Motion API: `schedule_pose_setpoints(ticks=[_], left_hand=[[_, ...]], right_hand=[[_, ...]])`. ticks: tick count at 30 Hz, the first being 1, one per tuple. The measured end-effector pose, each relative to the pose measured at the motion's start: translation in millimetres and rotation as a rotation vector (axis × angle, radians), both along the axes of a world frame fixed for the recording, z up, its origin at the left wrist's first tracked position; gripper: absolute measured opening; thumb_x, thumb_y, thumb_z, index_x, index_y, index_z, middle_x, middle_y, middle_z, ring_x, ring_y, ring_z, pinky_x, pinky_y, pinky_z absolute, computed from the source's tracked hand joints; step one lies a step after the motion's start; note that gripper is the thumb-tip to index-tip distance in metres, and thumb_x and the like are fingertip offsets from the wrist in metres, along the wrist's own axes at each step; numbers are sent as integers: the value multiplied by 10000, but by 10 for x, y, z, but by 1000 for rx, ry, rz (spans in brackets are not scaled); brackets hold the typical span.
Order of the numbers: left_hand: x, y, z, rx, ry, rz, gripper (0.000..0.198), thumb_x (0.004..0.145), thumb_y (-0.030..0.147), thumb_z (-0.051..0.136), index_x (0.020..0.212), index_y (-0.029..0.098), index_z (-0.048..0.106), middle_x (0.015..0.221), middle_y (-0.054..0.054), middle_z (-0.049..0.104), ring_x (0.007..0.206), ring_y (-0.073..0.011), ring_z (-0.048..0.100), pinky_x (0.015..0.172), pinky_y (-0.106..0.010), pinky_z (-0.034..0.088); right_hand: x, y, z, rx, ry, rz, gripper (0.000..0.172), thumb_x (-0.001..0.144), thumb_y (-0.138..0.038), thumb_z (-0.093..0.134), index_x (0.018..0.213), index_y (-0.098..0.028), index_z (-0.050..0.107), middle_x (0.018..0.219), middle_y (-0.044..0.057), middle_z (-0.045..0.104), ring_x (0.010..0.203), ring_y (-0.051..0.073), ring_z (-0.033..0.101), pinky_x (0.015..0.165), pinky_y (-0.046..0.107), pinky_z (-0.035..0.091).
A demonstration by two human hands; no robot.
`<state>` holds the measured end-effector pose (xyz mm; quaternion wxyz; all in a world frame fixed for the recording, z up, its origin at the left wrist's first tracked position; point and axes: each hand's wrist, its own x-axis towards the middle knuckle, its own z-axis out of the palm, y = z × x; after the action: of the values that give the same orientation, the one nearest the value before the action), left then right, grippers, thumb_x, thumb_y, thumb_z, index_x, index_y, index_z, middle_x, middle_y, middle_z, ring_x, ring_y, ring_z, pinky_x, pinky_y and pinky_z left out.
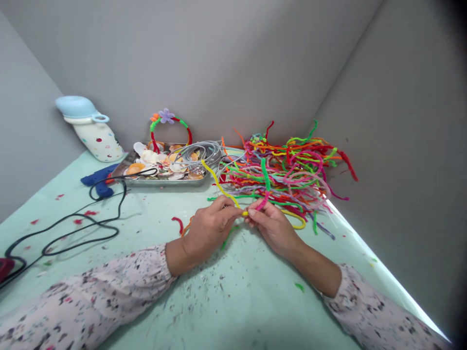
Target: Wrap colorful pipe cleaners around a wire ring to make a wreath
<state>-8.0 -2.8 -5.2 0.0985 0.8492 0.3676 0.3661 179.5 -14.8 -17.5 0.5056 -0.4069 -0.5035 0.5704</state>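
Observation:
My left hand [208,229] and my right hand [272,227] meet over the pale green table [153,287], fingers pinched together. Between them runs a yellow pipe cleaner [218,183], whose free end rises up and to the left; another yellow length loops out to the right of my right hand. My right hand also pinches a pink pipe cleaner [263,201] joined to a green one [265,174] that stands up above my fingers. Just behind my hands lies a big tangled heap of coloured pipe cleaners [292,167].
A metal tray [166,183] with shells and a coil of grey wire [199,151] stands at the back. A pipe-cleaner hoop with a purple flower [168,121] leans behind it. A blue glue gun [98,180] with black cord [73,226] lies left. A white dotted jug [93,129] stands in the corner.

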Motion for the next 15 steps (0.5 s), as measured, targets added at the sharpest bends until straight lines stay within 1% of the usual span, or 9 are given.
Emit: schedule_pose_setpoints(ticks=[7, 15], left_hand=[[10, -9, 13, -27, -1, -28, 174, 901, 124, 510, 982, 194, 647, 957, -36, 602, 841, -116, 601, 742, -215, 497], [16, -4, 20, -17, 36, -17, 159, 905, 139, 507, 971, 195, 639, 961, -38, 599, 836, -130, 607, 706, -227, 508]], right_hand=[[8, 8, -28, 43, 13, 10, 129, 824, -316, 654, 829, -208, 584, 763, -7, 603, 691, 139, 537, 686, 295, 422], [22, 6, -48, 83, -76, -12, 120, 835, -324, 641, 844, -214, 593, 766, -10, 591, 686, 141, 523, 683, 297, 413]])
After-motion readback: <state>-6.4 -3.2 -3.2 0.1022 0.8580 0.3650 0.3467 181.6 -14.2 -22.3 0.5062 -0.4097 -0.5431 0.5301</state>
